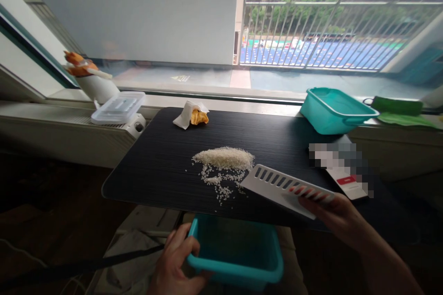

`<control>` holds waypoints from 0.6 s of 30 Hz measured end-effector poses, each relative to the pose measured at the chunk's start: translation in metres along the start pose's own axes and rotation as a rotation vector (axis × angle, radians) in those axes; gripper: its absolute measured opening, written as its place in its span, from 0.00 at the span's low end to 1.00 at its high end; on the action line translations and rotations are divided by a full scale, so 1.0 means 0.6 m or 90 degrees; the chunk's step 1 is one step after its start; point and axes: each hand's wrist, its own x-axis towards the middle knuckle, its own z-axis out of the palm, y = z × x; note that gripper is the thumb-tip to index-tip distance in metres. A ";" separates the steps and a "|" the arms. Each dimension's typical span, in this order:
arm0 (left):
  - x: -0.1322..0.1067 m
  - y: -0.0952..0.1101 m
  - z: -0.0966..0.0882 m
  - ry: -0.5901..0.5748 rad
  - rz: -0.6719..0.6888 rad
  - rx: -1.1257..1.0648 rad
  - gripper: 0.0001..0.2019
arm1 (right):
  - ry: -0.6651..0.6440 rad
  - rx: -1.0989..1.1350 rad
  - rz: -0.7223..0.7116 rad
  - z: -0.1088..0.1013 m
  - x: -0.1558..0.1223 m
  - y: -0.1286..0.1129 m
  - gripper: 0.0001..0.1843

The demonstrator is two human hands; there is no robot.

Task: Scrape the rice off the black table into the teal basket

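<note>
Below the front edge of the dark table, my left hand grips the left rim of a teal plastic bin. Its shadowed inside is hard to make out. My right hand is closed on the right end of a white slotted plastic piece, with fingers showing through some slots. The piece is tilted, and its left end reaches the right side of a heap of white rice. Loose grains lie scattered in front of the heap.
A second teal bin stands at the back right, beside green cloth. A partly blurred box lies on the table. Crumpled white and yellow material sits at the back. A clear lid rests on the radiator.
</note>
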 end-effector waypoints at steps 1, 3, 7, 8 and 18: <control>0.000 -0.001 -0.001 0.001 0.001 0.000 0.12 | -0.014 -0.001 0.003 -0.001 -0.004 -0.001 0.16; 0.001 -0.003 -0.003 -0.007 0.009 0.002 0.11 | -0.041 -0.002 0.010 -0.004 -0.011 -0.002 0.15; 0.005 0.001 -0.005 -0.011 0.011 0.009 0.12 | -0.021 0.003 0.010 -0.007 -0.009 0.000 0.15; 0.006 0.003 -0.005 -0.008 0.007 0.010 0.12 | -0.008 0.005 0.007 -0.006 -0.005 0.000 0.16; 0.004 0.002 -0.005 -0.026 -0.002 0.011 0.10 | -0.122 0.068 0.074 0.011 -0.016 -0.019 0.15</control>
